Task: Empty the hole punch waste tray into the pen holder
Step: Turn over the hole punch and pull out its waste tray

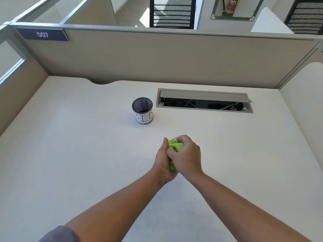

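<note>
Grip: both hands closed around a lime-green hole punch (175, 148), held just above centre-right of the lower half of the frame; left hand (163, 161) wraps it from the left with the thumb lying up along its side, right hand (187, 155) covers it from the right with fingers curled over the top. Only the upper end and a lower green edge of the punch show between the hands; whether it rests on the desk or is held clear cannot be told, and the waste tray itself is hidden

Desk (70, 154): off-white surface filling the lower two thirds of the frame, with a curved notch at its far left edge

Partition (157, 56): beige cubicle panel across the upper middle, grey-capped, carrying a dark blue plate (42, 34) marked 007 at upper left

Forearms: bare, entering from the bottom edge and converging on the punch; a grey-blue sleeve (59, 234) shows at lower left

Cable hatch (204, 101): grey rectangular recess right of centre, lid raised, wiring visible inside

Mesh chair backs: one at top centre (172, 13), one at top right

Pen holder (142, 110): black mesh cup, upright, above and left of the hands, well apart from them, just left of the hatch; a white paper band with handwritten letters wraps its lower part

Fire extinguisher (231, 5): red, in a wall niche at upper right
</note>
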A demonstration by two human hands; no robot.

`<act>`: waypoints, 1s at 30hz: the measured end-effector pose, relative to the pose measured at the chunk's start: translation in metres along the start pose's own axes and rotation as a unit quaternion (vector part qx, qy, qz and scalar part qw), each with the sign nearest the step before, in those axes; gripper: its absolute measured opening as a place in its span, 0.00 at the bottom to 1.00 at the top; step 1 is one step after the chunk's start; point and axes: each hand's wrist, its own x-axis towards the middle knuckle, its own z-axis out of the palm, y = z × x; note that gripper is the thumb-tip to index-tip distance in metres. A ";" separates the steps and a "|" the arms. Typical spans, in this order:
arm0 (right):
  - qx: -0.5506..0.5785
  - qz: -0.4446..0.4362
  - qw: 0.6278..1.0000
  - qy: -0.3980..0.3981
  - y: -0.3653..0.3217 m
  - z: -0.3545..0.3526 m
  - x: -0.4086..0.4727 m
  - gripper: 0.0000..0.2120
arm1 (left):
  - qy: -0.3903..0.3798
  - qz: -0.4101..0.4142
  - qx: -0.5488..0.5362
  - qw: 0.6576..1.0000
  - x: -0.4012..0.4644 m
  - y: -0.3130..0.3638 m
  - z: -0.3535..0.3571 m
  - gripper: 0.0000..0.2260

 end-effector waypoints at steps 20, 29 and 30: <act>0.186 0.072 0.979 -0.037 -0.003 -0.008 0.007 0.13 | -0.018 0.001 -0.013 1.000 0.009 0.007 -0.011 0.28; 0.335 0.133 0.930 -0.069 0.006 -0.012 0.014 0.15 | -0.035 0.004 -0.007 0.999 0.005 0.012 -0.010 0.28; 0.347 0.136 0.925 -0.071 0.007 -0.013 0.014 0.15 | -0.035 0.006 -0.006 0.999 0.004 0.012 -0.010 0.28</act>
